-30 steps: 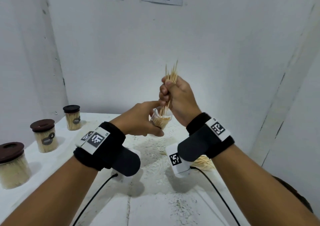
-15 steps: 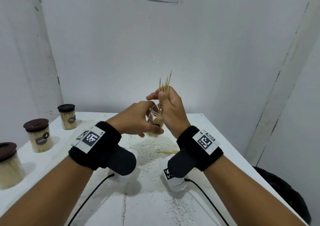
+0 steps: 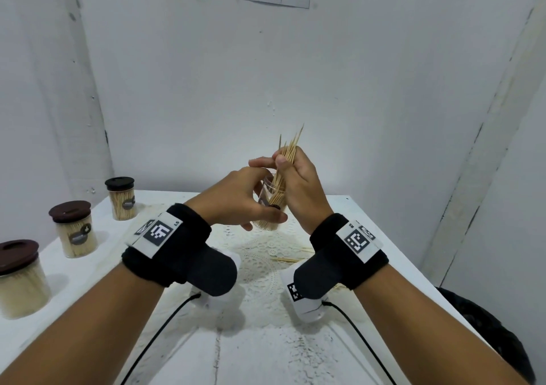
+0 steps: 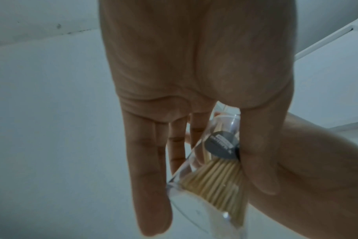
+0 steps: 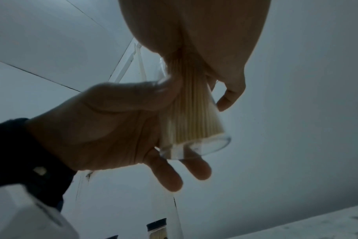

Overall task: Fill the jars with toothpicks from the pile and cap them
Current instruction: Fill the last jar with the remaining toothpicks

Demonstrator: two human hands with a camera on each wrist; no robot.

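Note:
My left hand grips a small clear jar in the air above the table, thumb on the near side and fingers on the far side. My right hand holds a bundle of toothpicks whose lower ends stand inside the jar and fan out at its bottom. Their points stick up above my fist. In the left wrist view the jar with its dark label lies between thumb and fingers. The right wrist view shows the toothpick bundle inside the jar. The jar carries no cap.
Three capped jars full of toothpicks stand along the left edge of the white table. A few loose toothpicks lie on a lace doily under my hands. Walls close in behind and to the right.
My right hand has sunk lower, pushing the toothpick bundle deeper into the jar. Both hands have drifted down with the jar.

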